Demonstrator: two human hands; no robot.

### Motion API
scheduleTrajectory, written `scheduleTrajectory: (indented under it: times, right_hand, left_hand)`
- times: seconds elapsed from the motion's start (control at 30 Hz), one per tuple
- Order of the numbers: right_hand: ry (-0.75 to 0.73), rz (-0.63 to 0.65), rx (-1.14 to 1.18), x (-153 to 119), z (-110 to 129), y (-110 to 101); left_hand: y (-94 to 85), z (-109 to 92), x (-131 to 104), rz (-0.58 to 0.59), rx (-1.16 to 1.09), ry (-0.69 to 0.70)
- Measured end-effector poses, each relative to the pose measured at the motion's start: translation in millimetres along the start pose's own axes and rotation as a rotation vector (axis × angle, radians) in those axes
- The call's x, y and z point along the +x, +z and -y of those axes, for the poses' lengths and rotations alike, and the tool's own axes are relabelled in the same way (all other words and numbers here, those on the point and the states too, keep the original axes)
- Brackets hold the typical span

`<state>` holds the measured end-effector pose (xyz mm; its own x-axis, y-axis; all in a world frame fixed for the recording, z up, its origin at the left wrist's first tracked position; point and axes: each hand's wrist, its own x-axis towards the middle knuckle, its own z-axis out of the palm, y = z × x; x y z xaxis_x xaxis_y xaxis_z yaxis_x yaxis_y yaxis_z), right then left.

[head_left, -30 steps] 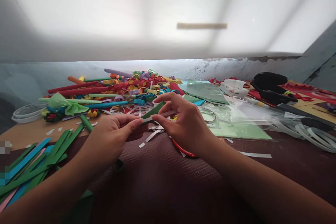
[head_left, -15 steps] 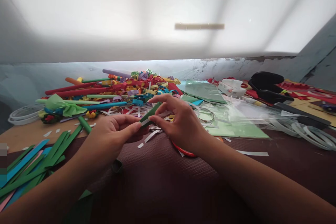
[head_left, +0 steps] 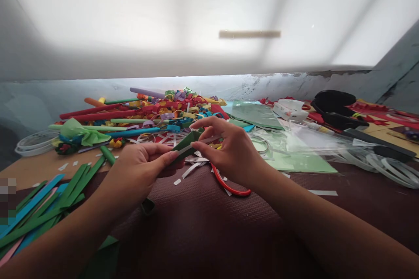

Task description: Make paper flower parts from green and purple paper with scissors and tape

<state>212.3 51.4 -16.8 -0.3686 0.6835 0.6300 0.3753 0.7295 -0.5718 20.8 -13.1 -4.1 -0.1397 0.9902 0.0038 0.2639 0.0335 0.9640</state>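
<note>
A dark green paper strip (head_left: pixel 183 147) with a narrow white strip along its lower edge is held between my two hands, above the brown table mat. My left hand (head_left: pixel 144 163) pinches its left end between thumb and fingers. At its right end, my right hand (head_left: pixel 225 148) has thumb and fingertips closed on the white strip. The red handle (head_left: pixel 225 186) of a tool lies on the mat below my right hand. Small white paper scraps (head_left: pixel 193 170) are beside it.
Coloured paper strips (head_left: pixel 52 209) lie at the left. A heap of paper chains (head_left: pixel 153 109) and rolled tubes is behind my hands. Green sheets (head_left: pixel 301 162), clear plastic, white strap coils (head_left: pixel 393 168) and a black case (head_left: pixel 337 107) are at the right.
The green strip has opened out a little into a fold between my hands. More of the red handle shows. The whole view has shifted slightly.
</note>
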Motion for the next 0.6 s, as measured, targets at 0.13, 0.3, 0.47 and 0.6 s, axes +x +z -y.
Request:
scheduleTrajectory:
  times: [0.13,0.3,0.47,0.6]
  right_hand:
    - [0.029,0.014,0.055,1,-3,-2]
    - [-0.191,0.120,-0.049,-1,5,-6]
    - [-0.227,0.128,-0.096,-4,12,-5]
    - [-0.170,0.122,-0.119,-1,11,-5]
  left_hand:
    - [-0.9,0,-1,0.100,-0.062,-0.043]
    - [-3.6,0,0,0.274,0.075,0.026]
    - [-1.4,-1,-2,0.218,0.104,-0.015]
    - [0.7,-2,-4,0.219,0.109,-0.019]
